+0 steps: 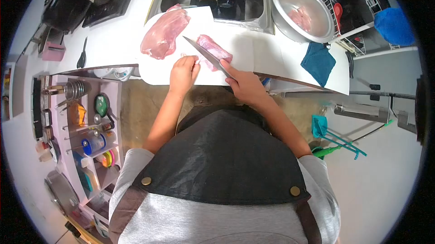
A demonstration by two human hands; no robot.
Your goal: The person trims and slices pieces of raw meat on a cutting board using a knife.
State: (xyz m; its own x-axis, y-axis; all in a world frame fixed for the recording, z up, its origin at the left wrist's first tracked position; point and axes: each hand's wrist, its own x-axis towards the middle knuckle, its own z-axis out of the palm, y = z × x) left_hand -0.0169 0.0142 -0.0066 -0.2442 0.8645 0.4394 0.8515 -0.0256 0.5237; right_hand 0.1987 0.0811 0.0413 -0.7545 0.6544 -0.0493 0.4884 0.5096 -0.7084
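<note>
My right hand (244,83) is closed round the handle of a kitchen knife (205,54), its blade pointing away and to the left. The blade lies along the near side of a piece of raw meat (213,46) on the white cutting board (158,73). My left hand (182,74) is closed with its fingertips at a thin, pale pink strip of meat (206,63) left of the blade. Part of that strip is hidden by the knife and fingers. A larger slab of raw meat (165,33) lies at the board's far left.
Behind the board is a steel sink (267,13). A metal bowl (283,15) holding meat pieces stands right, near a dark blue cloth (318,63) over the counter edge. Black scissors (82,56) lie left. A dish rack (362,31) stands far right.
</note>
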